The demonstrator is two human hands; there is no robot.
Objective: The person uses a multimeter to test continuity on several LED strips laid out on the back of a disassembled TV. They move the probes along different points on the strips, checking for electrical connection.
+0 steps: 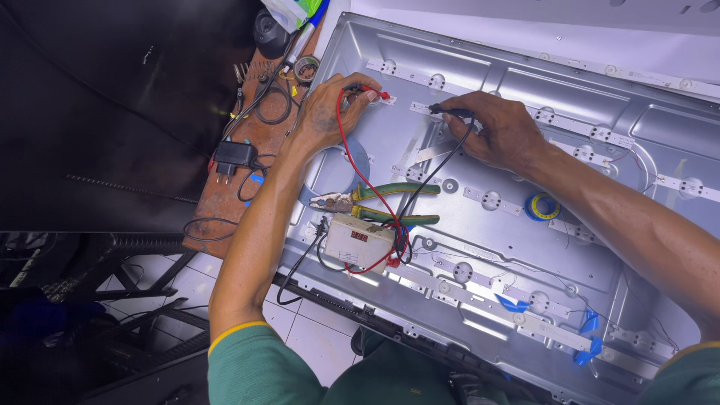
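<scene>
My left hand (330, 109) pinches a red test probe (373, 92) against the end of a white light strip (420, 77) inside a large silver metal back panel (577, 90). My right hand (499, 131) holds a black test probe (444, 111) on the strip just to the right. Red and black leads run down from both probes to a small beige tester box (360, 240) with a red digit display, lying on the panel near its front edge.
Green-handled pliers (379, 204) lie beside the tester. A roll of blue-and-yellow tape (541, 207) sits on the panel's middle. Blue tape pieces (589, 334) hold strips at the lower right. A brown board (247, 172) with a black adapter and cables lies left of the panel, over a tiled floor.
</scene>
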